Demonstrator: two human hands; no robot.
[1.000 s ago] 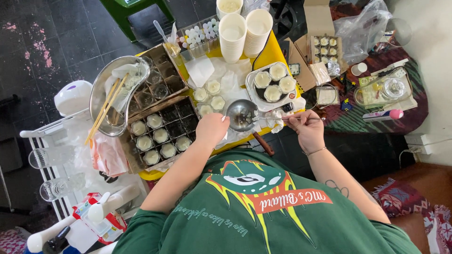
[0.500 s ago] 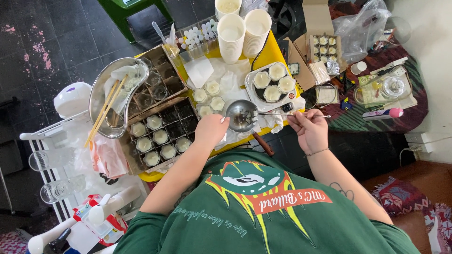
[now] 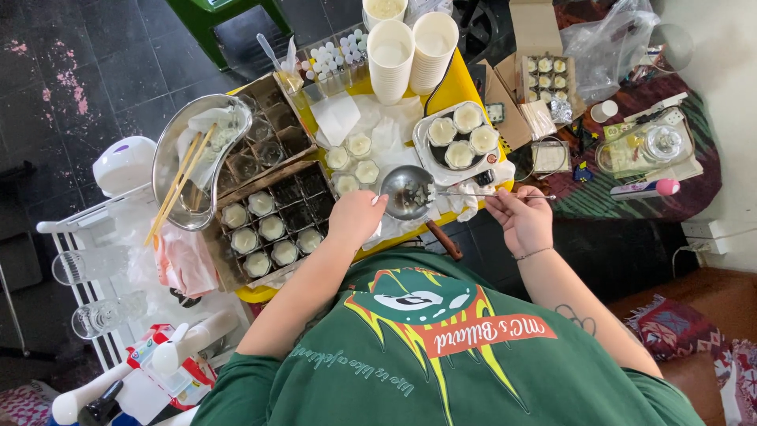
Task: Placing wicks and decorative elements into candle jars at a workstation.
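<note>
Steel bowl [image 3: 404, 192] between both hands, seemingly.

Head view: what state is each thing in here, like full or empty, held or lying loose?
Left hand: grip closed on the small metal bowl's rim.
Small metal bowl: held, contents unclear.
Right hand: pinching a thin metal tool, tip in the bowl.
Paper cups: stacked, upright.
Divided box: partly filled with small full cups.
Large metal bowl: chopsticks resting inside.

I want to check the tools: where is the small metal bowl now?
In the head view, the small metal bowl sits at the centre of the yellow table, between the left hand and right hand, just below the tray of filled cups.
</note>
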